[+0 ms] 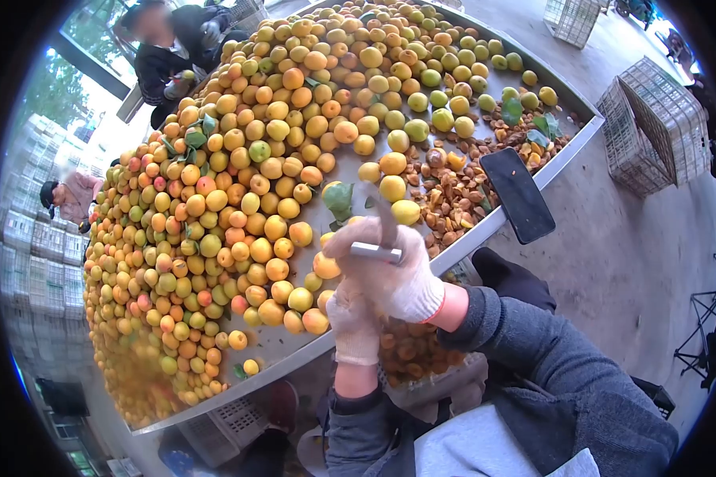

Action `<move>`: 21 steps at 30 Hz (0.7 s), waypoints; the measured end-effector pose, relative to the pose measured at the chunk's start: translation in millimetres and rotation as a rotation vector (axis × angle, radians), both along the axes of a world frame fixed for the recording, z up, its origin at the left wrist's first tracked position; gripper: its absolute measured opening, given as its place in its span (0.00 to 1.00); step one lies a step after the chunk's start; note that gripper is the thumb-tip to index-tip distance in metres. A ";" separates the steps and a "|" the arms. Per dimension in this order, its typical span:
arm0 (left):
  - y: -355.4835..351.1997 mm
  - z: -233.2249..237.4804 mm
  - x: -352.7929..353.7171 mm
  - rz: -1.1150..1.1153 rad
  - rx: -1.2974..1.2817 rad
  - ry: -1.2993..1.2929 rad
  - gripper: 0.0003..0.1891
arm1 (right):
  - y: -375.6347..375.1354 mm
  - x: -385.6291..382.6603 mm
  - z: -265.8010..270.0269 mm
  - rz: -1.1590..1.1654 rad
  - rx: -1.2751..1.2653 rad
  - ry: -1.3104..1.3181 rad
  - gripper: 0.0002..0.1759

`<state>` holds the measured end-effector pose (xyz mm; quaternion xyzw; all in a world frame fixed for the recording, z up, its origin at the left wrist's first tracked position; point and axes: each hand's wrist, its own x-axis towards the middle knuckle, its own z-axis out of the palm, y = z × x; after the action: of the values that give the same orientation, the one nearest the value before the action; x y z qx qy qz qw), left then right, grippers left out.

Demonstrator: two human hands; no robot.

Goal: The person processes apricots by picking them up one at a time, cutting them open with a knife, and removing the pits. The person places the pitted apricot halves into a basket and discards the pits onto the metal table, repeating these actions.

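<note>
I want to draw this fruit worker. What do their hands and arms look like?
The left hand and the right hand both wear white knitted gloves. Long dark grey sleeves cover both arms down to the wrists.

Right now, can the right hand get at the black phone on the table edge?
Probably yes: the way to the phone looks free, but the right hand grips a knife.
</note>
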<state>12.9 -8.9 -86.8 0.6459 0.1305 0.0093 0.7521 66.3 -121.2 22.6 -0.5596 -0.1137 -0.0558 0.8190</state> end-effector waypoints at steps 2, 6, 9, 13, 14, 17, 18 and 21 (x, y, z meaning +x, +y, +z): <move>-1.0 -1.2 0.2 0.022 -0.105 0.008 0.16 | -6.2 1.1 3.5 0.143 -0.246 -0.192 0.08; -10.0 35.0 1.7 -0.059 -0.247 -0.079 0.12 | -6.2 21.3 1.5 0.218 0.166 0.407 0.05; -14.4 54.9 2.4 -0.069 0.182 -0.106 0.14 | 3.0 26.1 -10.8 0.150 0.267 0.343 0.06; -5.7 47.6 3.2 -0.019 -0.136 -0.029 0.19 | -8.1 33.6 -23.5 0.398 0.598 0.640 0.07; -2.0 44.2 3.3 -0.054 -0.201 -0.068 0.22 | -7.2 35.0 -27.2 0.455 0.696 0.654 0.08; -4.8 73.9 0.9 -0.106 0.203 0.106 0.23 | 9.7 25.3 -26.2 0.224 0.384 0.403 0.08; -4.5 70.7 1.5 -0.106 0.203 0.104 0.23 | 15.5 23.3 -21.9 -0.003 0.104 0.151 0.06; -4.8 50.4 -0.7 -0.019 0.188 -0.160 0.20 | 5.8 23.0 -10.2 0.194 0.263 0.433 0.09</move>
<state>12.2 -13.7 -36.4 0.7120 0.0626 0.0660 0.6963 89.3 -115.4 12.4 -0.4337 0.0193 0.1298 0.8914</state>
